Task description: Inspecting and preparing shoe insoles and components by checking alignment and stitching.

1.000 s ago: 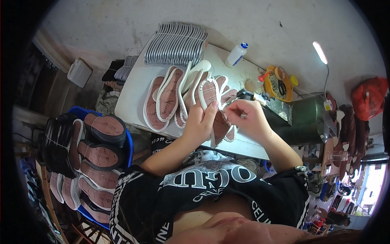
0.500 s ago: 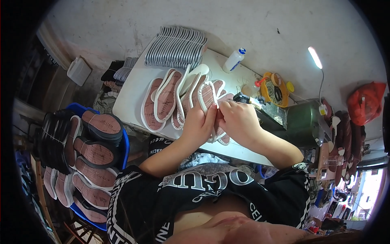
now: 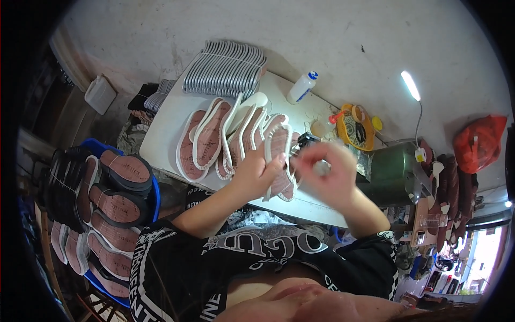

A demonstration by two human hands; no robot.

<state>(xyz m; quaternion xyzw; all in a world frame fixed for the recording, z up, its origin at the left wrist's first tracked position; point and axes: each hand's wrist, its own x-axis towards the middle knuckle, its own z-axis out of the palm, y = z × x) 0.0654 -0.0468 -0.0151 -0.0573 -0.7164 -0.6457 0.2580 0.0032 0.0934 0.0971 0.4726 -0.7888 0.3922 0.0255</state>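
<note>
My left hand [image 3: 258, 173] grips a pinkish-brown insole [image 3: 278, 142] with a white, ribbed edging and holds it upright above the table's front edge. The thumb presses on its face, and the other fingers are behind it. Close to the insole's right edge is my right hand [image 3: 337, 166], its fingers curled and smeared by motion, so I cannot make out whether anything is in them. Several similar white-edged insoles [image 3: 212, 142] lie overlapping on the white table [image 3: 160, 149], left of and behind my left hand.
A tied stack of grey curved pieces [image 3: 224, 68] and a white bottle [image 3: 301, 88] stand farther back. Right are a yellow basket [image 3: 346, 140], a lit lamp [image 3: 411, 86] and a dark green case [image 3: 394, 174]. A blue tub [image 3: 156, 201] of soles stands at left.
My right hand has moved away from the insole, to the right and slightly down. The left hand still grips it, and its face is more exposed. The whole view has shifted a little.
</note>
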